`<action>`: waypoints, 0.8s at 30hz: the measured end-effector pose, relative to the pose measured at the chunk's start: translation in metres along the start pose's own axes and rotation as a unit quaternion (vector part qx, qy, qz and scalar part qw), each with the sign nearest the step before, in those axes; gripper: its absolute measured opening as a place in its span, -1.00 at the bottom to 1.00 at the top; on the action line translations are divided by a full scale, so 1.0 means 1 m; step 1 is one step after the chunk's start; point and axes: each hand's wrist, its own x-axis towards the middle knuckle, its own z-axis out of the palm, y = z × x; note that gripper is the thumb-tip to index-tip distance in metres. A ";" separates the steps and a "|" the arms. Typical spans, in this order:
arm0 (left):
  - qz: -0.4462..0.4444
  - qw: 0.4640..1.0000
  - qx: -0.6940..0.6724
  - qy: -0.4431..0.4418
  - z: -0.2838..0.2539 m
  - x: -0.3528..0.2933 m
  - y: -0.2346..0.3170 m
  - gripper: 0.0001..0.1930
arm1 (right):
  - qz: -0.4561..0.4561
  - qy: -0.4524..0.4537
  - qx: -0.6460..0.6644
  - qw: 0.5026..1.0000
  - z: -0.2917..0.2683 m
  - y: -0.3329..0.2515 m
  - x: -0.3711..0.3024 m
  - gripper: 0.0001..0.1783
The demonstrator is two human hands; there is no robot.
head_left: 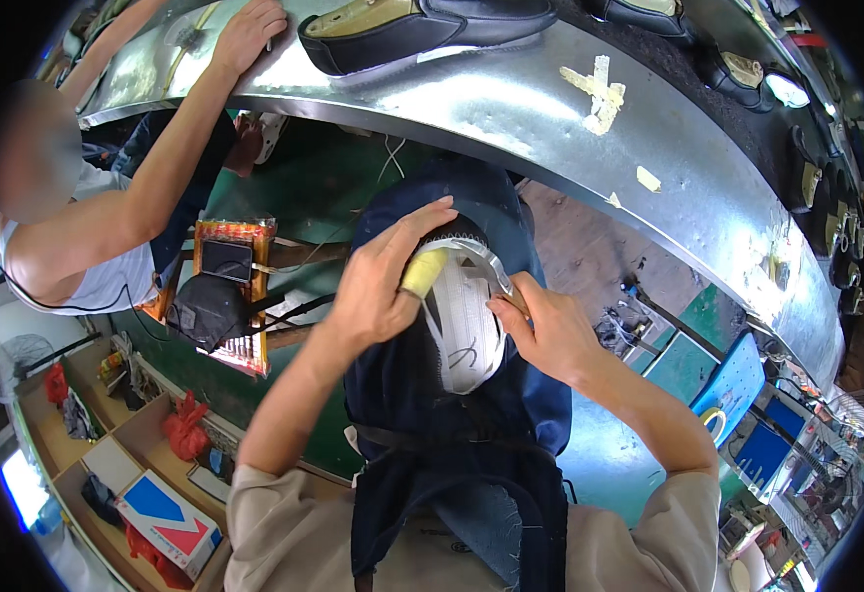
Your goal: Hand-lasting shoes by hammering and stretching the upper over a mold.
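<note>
On my lap, over a dark blue apron [452,414], lies a shoe piece [469,340] with a white underside and a dark stitched edge at its far end. My left hand [373,291] is closed round its left side, one finger wrapped in yellow [422,273]. Pinched at the right rim, my right hand [550,331] holds a pale strip [491,264] along the edge; whether it is loose or attached, I cannot tell. Beyond my hands, a black shoe [422,35] stands on the metal bench [521,99].
Several black shoes [738,74] line the bench's far right. At left, a co-worker's hand [250,35] rests on the bench. A black bag [207,311] lies on an orange-edged stool. Open compartments [126,434] stand lower left, a blue stool [733,380] at right.
</note>
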 end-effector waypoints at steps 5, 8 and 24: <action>-0.020 0.984 -0.063 -0.164 -0.015 0.009 0.002 -0.47 | 0.054 -0.068 0.049 0.995 -0.022 -0.017 -0.008 -0.67; -0.135 0.929 -0.321 -0.127 0.010 0.004 0.002 -0.51 | 0.034 -0.061 -0.022 0.997 -0.020 -0.028 -0.008 -0.68; -0.101 0.975 -0.193 0.049 0.062 -0.010 -0.019 -0.54 | -0.026 0.128 -0.062 0.989 -0.004 -0.031 0.014 -0.77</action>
